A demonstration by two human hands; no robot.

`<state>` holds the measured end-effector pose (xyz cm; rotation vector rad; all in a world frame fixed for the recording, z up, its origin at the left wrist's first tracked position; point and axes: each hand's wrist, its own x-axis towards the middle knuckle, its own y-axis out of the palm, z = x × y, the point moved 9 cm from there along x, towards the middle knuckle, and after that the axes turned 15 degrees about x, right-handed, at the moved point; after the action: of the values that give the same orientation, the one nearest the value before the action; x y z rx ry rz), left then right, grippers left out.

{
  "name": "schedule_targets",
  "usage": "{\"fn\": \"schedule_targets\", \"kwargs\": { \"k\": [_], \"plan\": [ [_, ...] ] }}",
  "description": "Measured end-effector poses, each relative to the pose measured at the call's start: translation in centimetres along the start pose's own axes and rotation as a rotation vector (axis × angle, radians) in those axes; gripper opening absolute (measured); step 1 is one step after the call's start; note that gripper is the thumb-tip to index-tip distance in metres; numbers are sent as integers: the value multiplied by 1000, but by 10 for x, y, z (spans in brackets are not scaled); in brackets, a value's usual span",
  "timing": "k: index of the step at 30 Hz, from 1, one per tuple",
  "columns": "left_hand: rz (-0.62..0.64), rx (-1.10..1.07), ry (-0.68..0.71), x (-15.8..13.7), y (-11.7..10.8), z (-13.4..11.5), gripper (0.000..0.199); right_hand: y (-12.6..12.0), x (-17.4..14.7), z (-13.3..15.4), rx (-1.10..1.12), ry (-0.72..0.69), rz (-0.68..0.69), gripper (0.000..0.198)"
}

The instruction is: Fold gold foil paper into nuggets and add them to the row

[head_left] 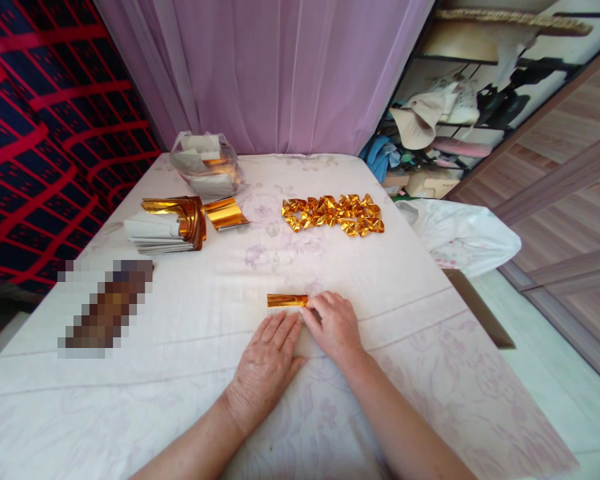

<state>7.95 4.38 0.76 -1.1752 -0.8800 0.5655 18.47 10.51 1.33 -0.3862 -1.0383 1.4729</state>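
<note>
A foil-paper strip [286, 301] lies on the tablecloth [190, 300], beyond the left hand [266, 361], its right end at the right hand [337, 327]. Farther back, folded foil pieces [329, 204] lie right; left lies a sheet stack [155, 235], with a loose sheet [227, 213] beside it and a plastic bag of sheets [207, 170] behind.

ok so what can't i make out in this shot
Head view throughout:
Pixelated object: identity lost to coarse blocks.
Gold strip: right end covered by the right hand, near edge partly by the left hand.
White bag: contents hidden by its own sides.
Elbows: cut off by bottom edge.
</note>
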Motion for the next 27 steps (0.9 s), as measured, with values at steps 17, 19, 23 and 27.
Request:
{"fn": "schedule_targets", "kwargs": {
  "k": [17, 19, 23, 27],
  "plan": [
    [39, -39, -4, -1, 5, 2, 53, 0, 0, -2, -17, 4, -13, 15],
    [49, -45, -6, -1, 6, 2, 54, 1, 0, -2, -17, 3, -13, 15],
    [54, -53, 0, -1, 5, 3, 54, 1, 1, -2, -24, 5, -9, 17],
    [53, -59, -1, 0, 4, 3, 54, 0, 1, -1, -36, 2, -12, 17]
  ]
}}
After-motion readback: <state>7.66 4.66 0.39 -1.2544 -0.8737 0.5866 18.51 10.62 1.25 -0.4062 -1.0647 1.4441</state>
